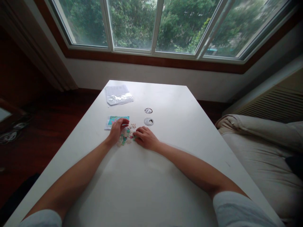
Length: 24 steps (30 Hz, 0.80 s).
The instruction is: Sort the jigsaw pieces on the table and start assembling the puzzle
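A loose pile of small jigsaw puzzle pieces (124, 137), wooden-toned with green and pink ones among them, lies on the white table (151, 179). At the pile's upper left is my left hand (117, 129), its fingers curved and the thumb apart from them, with nothing visible between. Partly under that hand lies a blue-green picture card (113, 119) with a pink figure, in a clear wrapper. My right hand (147, 138) rests at the pile's right edge, fingers bent and closed at the pieces. Whatever its fingertips pinch is hidden.
Toward the far left of the table lies a clear plastic bag (119, 94) with white paper. Two round cable-hole fittings (149, 121) sit in the tabletop beyond my right hand. A pale cushioned seat (255, 157) stands to the right; a window (132, 25) is ahead.
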### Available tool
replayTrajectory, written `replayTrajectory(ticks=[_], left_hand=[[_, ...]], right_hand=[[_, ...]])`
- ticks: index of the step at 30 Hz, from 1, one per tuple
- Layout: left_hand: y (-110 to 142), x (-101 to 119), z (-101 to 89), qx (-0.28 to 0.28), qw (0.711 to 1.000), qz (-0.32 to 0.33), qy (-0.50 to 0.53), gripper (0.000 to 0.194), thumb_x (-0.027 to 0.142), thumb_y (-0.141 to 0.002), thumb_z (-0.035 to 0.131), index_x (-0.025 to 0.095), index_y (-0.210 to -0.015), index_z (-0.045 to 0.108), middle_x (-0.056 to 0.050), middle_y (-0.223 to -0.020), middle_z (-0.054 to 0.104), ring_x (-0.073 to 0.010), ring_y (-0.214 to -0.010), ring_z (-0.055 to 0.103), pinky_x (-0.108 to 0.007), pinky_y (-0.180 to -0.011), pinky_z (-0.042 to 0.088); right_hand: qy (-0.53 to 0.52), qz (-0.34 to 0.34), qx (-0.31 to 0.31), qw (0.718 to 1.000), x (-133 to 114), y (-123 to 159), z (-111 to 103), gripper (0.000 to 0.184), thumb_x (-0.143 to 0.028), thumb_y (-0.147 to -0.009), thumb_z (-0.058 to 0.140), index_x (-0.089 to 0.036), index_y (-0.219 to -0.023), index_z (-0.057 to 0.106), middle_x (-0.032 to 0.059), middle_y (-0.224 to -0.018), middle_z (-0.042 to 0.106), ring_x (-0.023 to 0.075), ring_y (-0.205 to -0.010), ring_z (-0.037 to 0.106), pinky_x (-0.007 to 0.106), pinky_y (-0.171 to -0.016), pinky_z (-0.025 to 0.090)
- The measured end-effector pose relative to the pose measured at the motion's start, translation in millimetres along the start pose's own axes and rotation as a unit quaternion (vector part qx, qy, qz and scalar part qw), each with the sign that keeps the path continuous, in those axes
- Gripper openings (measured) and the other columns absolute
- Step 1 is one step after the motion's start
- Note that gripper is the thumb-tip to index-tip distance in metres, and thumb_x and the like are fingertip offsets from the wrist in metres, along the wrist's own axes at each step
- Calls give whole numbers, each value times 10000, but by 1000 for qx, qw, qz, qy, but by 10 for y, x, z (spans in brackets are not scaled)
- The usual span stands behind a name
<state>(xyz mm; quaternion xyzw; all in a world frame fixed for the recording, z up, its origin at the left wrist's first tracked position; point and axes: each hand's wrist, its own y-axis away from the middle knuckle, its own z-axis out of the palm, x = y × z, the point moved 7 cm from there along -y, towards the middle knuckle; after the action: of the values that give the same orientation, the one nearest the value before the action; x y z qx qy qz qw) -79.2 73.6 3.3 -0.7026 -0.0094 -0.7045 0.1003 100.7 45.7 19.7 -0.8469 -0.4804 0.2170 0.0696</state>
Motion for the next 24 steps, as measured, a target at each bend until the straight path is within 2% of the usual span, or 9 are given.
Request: replayTrajectory(ticks=[4,7,10,13,16,19,21,24], left_hand=[[-127,-91,-228,76,997,16,-13,411,502,-936,427,162,-922,659,-82,-962,703,-182,-910,668,-358,-882,556],[-181,-99,-329,101,992,29,-71,380,457,-935,409,167,-907,652,-69,-928,697,-173,-867,657,-341,-856,544],[-180,-51,-338,81,990,37,-107,299,399,-905,473,179,-897,674,-52,-910,697,-183,-870,642,-338,-859,520],[-133,44,-268,28,981,63,-183,208,328,-869,550,198,-907,707,-43,-924,693,-206,-918,624,-359,-901,490],[-47,144,-109,-48,931,124,-340,190,297,-877,567,220,-960,720,-53,-985,672,-230,-978,601,-388,-932,472],[44,192,18,-86,874,175,-445,207,314,-880,608,235,-1031,724,-71,-1040,657,-262,-1049,578,-427,-977,451],[83,206,66,-94,851,196,-477,221,329,-882,625,240,-1058,725,-80,-1076,652,-274,-1071,569,-446,-998,439],[106,210,100,-100,838,208,-494,179,325,-879,640,240,-1010,728,-78,-1078,652,-273,-1061,571,-449,-998,438]], right_hand=[[6,-26,7,1000,96,-142,46,234,-330,-1022,493,-235,-1138,672,94,-1045,640,216,-977,545,344,-914,442],[2,-40,19,999,157,-289,77,250,-340,-1039,466,-228,-1115,677,85,-1019,654,200,-957,573,314,-877,451],[-28,-26,53,998,234,-382,69,252,-305,-1043,459,-207,-1114,679,83,-997,680,188,-929,606,299,-854,461],[-92,5,89,992,330,-367,35,217,-273,-1019,506,-198,-1102,691,75,-990,705,173,-890,629,283,-828,473],[-160,50,121,978,456,-293,-15,188,-252,-975,557,-197,-1072,709,61,-973,721,154,-817,630,267,-773,481],[-228,106,140,958,601,-236,-36,187,-255,-925,591,-198,-1056,712,46,-936,728,141,-757,627,258,-716,488],[-289,151,148,934,703,-218,-16,203,-274,-899,604,-195,-1060,698,35,-893,725,135,-719,636,253,-678,495],[-391,196,152,886,800,-219,48,238,-325,-863,631,-194,-1060,664,12,-817,704,134,-679,658,248,-634,505]])
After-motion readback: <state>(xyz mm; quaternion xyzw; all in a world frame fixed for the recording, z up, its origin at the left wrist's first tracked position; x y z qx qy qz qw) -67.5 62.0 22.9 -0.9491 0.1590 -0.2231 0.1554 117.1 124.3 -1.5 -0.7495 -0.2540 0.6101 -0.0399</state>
